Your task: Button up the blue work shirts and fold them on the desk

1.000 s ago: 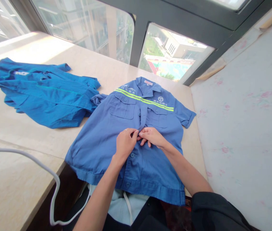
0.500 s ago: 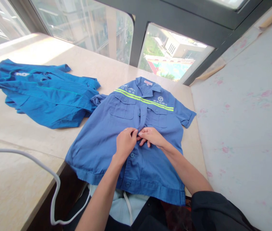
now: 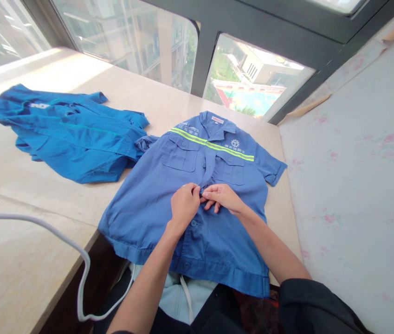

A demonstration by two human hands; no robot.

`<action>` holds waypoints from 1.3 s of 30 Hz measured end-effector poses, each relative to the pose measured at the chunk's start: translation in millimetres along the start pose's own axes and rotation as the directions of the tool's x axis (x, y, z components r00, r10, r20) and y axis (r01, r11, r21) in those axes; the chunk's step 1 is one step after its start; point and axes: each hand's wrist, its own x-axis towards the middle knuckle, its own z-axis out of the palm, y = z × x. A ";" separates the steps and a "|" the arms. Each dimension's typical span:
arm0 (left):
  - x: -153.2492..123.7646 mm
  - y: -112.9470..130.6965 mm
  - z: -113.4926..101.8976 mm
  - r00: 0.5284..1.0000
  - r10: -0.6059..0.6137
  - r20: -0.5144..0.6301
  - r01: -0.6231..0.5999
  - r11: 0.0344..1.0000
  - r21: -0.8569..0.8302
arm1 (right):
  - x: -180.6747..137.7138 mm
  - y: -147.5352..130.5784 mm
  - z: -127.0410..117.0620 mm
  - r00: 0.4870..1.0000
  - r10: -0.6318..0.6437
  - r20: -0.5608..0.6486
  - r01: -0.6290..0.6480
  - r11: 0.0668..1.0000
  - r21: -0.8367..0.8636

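Note:
A blue short-sleeved work shirt (image 3: 148, 204) with a yellow-green reflective stripe lies face up on the stone ledge (image 3: 19, 195), its hem hanging over the near edge. My left hand (image 3: 184, 205) and my right hand (image 3: 222, 196) meet at the shirt's front placket, at mid-chest height. The fingers of both hands are pinched on the placket edges. Buttons lower down the placket look fastened.
A second, brighter blue garment (image 3: 71, 134) lies crumpled on the ledge to the left. A white cable (image 3: 61, 241) curves across the near left and drops over the edge. Windows run along the back. A floral-patterned surface (image 3: 357, 176) fills the right side.
The view has shifted slightly to the right. Both hands stay pinched at the same spot on the placket, with only small finger movements.

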 end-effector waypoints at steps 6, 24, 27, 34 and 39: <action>0.0 -2.6 0.5 1.000 0.016 -0.005 -0.017 0.999 -0.035 | 0.5 0.6 1.9 0.998 -0.031 -0.060 0.033 0.999 0.022; 0.4 -3.6 -3.9 0.998 0.059 0.000 -0.058 0.990 -0.127 | -0.2 -0.6 7.8 0.988 -0.068 -0.138 0.064 0.997 -0.033; 5.4 -0.6 -8.6 0.998 0.062 0.019 -0.061 0.996 -0.070 | -0.1 0.3 9.0 0.985 -0.081 -0.155 0.074 0.996 -0.054; 13.3 -3.3 -9.2 0.997 0.035 0.068 -0.031 0.998 -0.056 | 0.0 2.9 11.5 0.980 -0.099 -0.175 0.087 0.993 -0.076; 9.8 -3.3 -5.2 1.000 -0.014 0.018 0.015 0.996 -0.088 | -0.5 1.5 12.0 0.976 -0.111 -0.186 0.100 0.993 -0.064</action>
